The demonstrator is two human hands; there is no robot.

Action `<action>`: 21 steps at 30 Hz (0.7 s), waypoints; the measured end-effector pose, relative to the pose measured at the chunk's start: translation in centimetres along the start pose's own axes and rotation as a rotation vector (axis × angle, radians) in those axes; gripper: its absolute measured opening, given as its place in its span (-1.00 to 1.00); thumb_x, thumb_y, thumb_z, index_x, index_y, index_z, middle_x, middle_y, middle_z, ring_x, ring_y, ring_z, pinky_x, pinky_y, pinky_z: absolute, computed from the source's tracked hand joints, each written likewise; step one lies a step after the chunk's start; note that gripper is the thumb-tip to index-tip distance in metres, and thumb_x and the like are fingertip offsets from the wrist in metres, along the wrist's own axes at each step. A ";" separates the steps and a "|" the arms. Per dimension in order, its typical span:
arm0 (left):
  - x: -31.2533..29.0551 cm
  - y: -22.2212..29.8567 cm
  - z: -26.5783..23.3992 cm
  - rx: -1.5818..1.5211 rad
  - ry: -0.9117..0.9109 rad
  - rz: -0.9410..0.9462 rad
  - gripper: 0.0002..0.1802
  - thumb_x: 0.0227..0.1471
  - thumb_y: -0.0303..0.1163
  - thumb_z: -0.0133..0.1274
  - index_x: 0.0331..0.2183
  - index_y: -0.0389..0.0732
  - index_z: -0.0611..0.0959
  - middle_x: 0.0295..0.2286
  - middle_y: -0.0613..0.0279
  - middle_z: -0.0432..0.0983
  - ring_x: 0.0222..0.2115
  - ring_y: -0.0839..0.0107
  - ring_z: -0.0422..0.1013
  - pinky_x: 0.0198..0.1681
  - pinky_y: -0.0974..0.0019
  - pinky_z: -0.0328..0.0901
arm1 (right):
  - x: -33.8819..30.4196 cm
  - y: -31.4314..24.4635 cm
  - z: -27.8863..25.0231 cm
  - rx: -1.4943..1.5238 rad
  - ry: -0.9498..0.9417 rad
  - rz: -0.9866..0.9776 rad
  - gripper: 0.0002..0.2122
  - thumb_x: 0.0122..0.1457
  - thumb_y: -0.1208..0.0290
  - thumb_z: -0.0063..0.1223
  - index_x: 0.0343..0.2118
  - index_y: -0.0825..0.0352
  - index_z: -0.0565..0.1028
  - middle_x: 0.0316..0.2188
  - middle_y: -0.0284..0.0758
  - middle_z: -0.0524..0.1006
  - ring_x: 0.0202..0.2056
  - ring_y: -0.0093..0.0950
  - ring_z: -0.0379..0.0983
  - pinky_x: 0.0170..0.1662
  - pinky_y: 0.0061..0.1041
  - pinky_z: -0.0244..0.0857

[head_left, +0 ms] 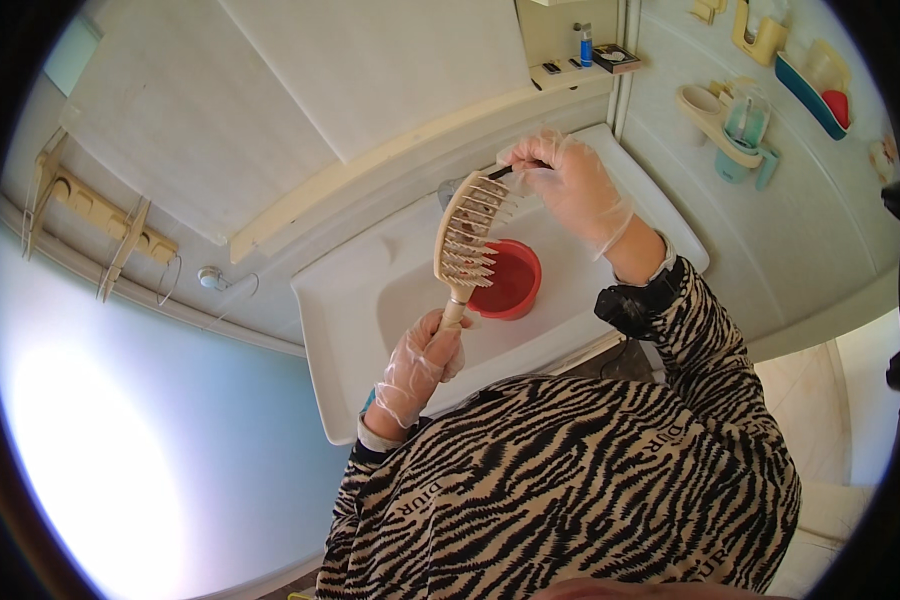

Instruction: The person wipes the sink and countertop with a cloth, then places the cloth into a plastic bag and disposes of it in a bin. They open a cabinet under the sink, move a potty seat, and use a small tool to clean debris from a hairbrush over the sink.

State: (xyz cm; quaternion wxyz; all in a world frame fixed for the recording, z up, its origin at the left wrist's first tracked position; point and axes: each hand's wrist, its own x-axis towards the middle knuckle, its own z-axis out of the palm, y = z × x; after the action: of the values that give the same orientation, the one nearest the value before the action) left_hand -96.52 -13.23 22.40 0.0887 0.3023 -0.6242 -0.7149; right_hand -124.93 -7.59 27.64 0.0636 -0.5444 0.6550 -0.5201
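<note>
My left hand [422,366], in a clear plastic glove, is closed round the handle of a cream hairbrush [448,232]. The brush stands tilted over the sink, its rows of pale bristles facing right. My right hand [568,182], gloved the same way, pinches a thin black stick-like tool [500,172]. The tool's end meets or nearly meets the top of the brush head; its exact kind is hidden by my fingers. Behind and below the brush, a red basin [518,285] sits in the white sink [355,300], partly covered by the bristles.
Beyond the sink runs a ledge with a blue bottle [585,48] and a small dark box [616,58]. Wall holders at the right carry a teal cup [734,165] and a blue tray [808,95]. At the left hangs a beige rack [100,210]. A grey faucet [450,190] is half hidden.
</note>
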 end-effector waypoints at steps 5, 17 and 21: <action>-0.1 0.2 0.2 0.049 0.044 0.001 -0.66 0.29 -0.19 -0.07 -0.12 -0.27 0.54 -0.66 0.46 0.24 -0.67 0.64 0.13 -0.59 0.48 0.03 | -0.1 0.1 -0.1 -0.033 -0.021 -0.086 -0.83 0.11 0.64 0.03 -0.25 0.36 0.58 -0.33 -0.18 0.59 -0.23 -0.27 0.53 -0.12 -0.42 0.38; 0.3 -0.3 -0.3 0.171 0.171 0.066 -0.73 0.29 -0.27 -0.05 -0.14 -0.27 0.56 -0.64 0.46 0.26 -0.66 0.65 0.15 -0.60 0.47 0.05 | -0.3 -1.6 -1.4 -0.137 0.052 -0.191 -0.82 0.05 0.65 0.10 -0.26 0.37 0.58 -0.44 -0.26 0.56 -0.36 -0.32 0.50 -0.22 -0.42 0.39; 0.6 -1.0 -0.2 0.328 0.292 0.146 -0.78 0.27 -0.33 -0.03 -0.15 -0.24 0.58 -0.63 0.47 0.27 -0.63 0.66 0.19 -0.57 0.48 0.10 | -0.3 -3.0 -0.4 -0.232 0.081 -0.404 -0.81 0.04 0.63 0.14 -0.24 0.35 0.57 -0.41 -0.24 0.58 -0.34 -0.27 0.53 -0.30 -0.37 0.42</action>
State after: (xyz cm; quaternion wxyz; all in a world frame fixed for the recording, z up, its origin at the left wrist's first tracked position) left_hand -96.67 -13.48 21.28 0.1794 0.3668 -0.7328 -0.5443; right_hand -123.15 -6.66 29.90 -0.1311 -0.6466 0.5903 -0.4650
